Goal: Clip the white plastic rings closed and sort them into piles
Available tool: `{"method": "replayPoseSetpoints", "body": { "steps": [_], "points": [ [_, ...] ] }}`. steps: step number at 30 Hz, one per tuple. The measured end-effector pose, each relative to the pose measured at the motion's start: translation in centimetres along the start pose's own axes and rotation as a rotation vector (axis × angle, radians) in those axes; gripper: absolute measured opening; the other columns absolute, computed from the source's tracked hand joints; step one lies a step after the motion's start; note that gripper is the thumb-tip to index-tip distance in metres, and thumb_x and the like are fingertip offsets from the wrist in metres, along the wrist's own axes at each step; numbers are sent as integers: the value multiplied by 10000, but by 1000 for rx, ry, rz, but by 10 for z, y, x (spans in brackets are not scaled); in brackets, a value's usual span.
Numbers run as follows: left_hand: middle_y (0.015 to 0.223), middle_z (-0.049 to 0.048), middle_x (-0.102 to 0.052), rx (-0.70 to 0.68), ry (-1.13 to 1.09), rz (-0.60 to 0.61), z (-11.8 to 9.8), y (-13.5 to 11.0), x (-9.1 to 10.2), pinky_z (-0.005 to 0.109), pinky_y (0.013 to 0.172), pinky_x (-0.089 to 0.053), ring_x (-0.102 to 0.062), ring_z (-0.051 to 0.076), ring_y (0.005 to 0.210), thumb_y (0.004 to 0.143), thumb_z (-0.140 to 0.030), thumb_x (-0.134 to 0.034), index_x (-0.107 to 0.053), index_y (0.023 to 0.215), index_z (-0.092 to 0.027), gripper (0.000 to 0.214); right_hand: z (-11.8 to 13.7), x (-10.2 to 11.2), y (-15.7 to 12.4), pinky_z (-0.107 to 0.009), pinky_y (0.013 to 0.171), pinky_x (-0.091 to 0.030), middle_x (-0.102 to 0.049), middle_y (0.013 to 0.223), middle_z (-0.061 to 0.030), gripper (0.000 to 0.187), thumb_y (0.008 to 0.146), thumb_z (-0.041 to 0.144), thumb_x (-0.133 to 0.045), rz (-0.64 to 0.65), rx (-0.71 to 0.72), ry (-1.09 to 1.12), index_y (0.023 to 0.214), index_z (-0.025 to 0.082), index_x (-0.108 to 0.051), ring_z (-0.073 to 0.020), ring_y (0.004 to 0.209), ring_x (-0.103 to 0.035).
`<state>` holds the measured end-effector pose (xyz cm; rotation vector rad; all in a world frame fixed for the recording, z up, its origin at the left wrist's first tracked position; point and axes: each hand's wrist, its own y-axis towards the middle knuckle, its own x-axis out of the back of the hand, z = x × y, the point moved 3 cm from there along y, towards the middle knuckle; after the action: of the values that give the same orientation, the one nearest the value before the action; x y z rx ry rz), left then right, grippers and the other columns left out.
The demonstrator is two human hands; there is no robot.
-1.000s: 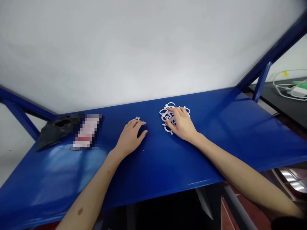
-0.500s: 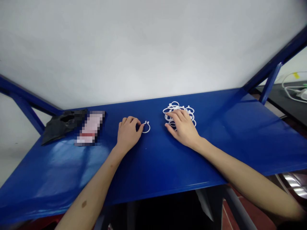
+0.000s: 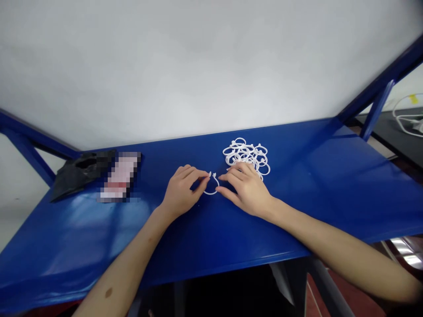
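My left hand (image 3: pixel 185 189) pinches one side of a white plastic curtain ring (image 3: pixel 212 193) between thumb and fingertips. The ring's knobbed ends stand apart, leaving a gap at the top. At its right side is my right hand (image 3: pixel 247 189), thumb and index finger spread around the ring's edge. The thumb tip looks very close to the ring; whether it touches, I cannot tell. Just behind my right hand lies a loose pile of similar white rings (image 3: pixel 244 152), its near edge partly hidden by the fingers.
A blue table (image 3: pixel 198 246) bears everything, with a pale wall (image 3: pixel 211 66) behind it. To the left lie a black bag (image 3: pixel 71 178) and a blurred pinkish, flat object (image 3: pixel 120 176). At far right, a white cable (image 3: pixel 405 121) rests on a dark surface.
My left hand has brought the ring rightward and slightly nearer. My right hand has come off the pile and moved left to the ring, uncovering more of the pile.
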<state>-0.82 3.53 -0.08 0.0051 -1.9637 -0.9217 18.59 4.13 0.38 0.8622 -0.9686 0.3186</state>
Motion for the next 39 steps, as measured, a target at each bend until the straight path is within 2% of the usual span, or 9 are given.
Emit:
{"method": "replayPoseSetpoints", "body": {
  "steps": [3,6,11,15,20,24,28,33,39],
  "points": [
    [779,4,-687,-74,-18,-32,-9,-1,2,310,730,-466,-581,149,719,939,-200,-592,-646,910,-200,62,4,-1,-2,-428,902,-445,-697,839,-68,263,997,399,-544,-7,12,66,955,174,-675,-256,936,-575],
    [792,9,-687,-107,-61,-21,-13,-1,2,301,720,-468,-581,145,727,938,-183,-590,-627,919,-194,44,5,-3,-4,-394,855,-450,-688,840,-57,195,996,334,-543,-17,-23,141,904,190,-637,-231,889,-576],
    [791,18,-676,-129,-126,51,-16,-1,3,313,717,-462,-569,152,720,956,-215,-568,-614,877,-186,97,2,-2,-5,-374,810,-466,-691,867,-62,177,1020,305,-508,-56,-20,222,953,188,-623,-209,853,-589],
    [779,10,-669,-99,-200,144,-17,0,4,302,722,-468,-568,143,712,987,-246,-519,-621,840,-194,186,-1,-2,-4,-339,772,-496,-696,894,-51,148,1016,307,-531,-34,-18,389,1003,195,-627,-186,839,-606],
    [824,10,-687,-65,-264,138,-17,3,8,275,734,-488,-603,130,755,994,-275,-534,-640,884,-196,172,-5,-1,-4,-305,761,-515,-694,911,-20,122,1010,292,-551,-50,-100,576,1015,220,-650,-153,834,-645],
    [874,23,-704,-26,-283,106,-16,3,9,272,746,-508,-628,134,794,985,-274,-554,-655,945,-195,134,-5,0,-4,-285,742,-512,-692,900,-12,111,997,282,-576,-72,-109,591,1013,217,-664,-137,807,-644],
    [878,24,-710,-22,-286,111,-15,2,7,284,762,-517,-640,137,807,979,-245,-558,-671,934,-202,129,-6,-3,-4,-288,707,-511,-684,860,-25,147,990,322,-587,13,-110,584,967,205,-673,-145,774,-640],
    [842,17,-723,-108,-178,149,-14,-1,2,316,743,-480,-611,143,764,974,-164,-514,-671,870,-201,192,-3,-4,-6,-281,690,-505,-658,828,-22,166,995,312,-579,64,-72,601,917,193,-665,-139,746,-619],
    [808,5,-723,-187,-127,76,-19,-1,5,315,685,-440,-585,143,722,965,-147,-528,-659,867,-208,174,1,2,-5,-277,699,-499,-650,826,-20,146,1000,281,-566,57,-66,585,915,202,-654,-143,763,-613]
  ]
}}
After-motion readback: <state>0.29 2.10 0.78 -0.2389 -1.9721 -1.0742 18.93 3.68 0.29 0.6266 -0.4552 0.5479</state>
